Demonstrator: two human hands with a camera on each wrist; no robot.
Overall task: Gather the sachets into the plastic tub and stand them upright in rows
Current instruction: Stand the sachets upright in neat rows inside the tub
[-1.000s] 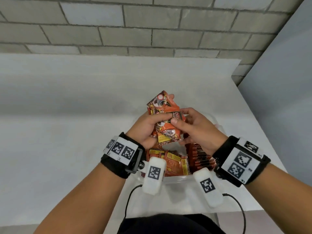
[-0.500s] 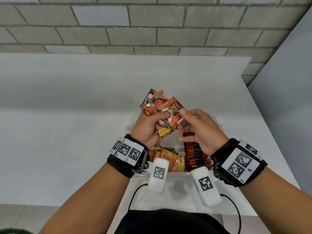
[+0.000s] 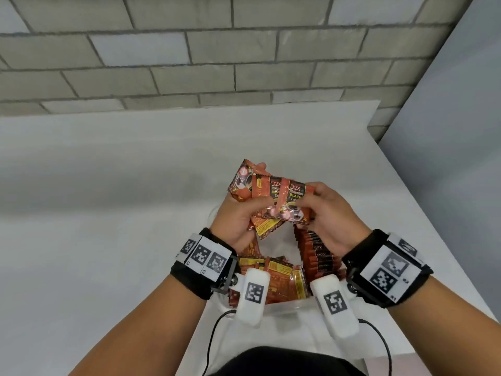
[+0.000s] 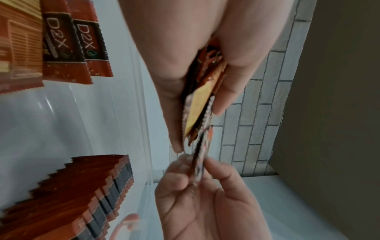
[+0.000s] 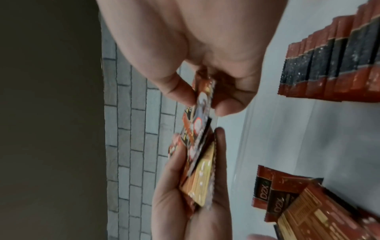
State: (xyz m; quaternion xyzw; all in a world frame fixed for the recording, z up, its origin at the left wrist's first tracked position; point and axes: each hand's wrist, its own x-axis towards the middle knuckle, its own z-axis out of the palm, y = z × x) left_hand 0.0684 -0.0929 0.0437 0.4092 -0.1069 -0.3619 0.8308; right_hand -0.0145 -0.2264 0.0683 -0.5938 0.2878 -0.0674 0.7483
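Above the clear plastic tub [image 3: 287,308] my left hand [image 3: 238,218] grips a fanned bunch of orange-red coffee sachets [image 3: 268,196]. My right hand [image 3: 325,213] pinches the right edge of the front sachet [image 3: 294,198] between thumb and fingers. The left wrist view shows that bunch of sachets [image 4: 200,104] edge-on between my fingers, and the right wrist view shows the pinched sachet [image 5: 202,100]. Inside the tub a row of sachets [image 3: 318,256] stands upright on the right, while loose sachets [image 3: 276,278] lie flat on the left.
The tub sits on a white table [image 3: 108,213] near its front edge. A grey block wall [image 3: 189,55] runs behind, and a pale panel [image 3: 447,158] closes off the right side. Camera cables [image 3: 214,332] hang from both wrists.
Both hands stayed above the tub; the bunch has fanned wider, and my right hand has shifted to pinch the front sachet's right edge.
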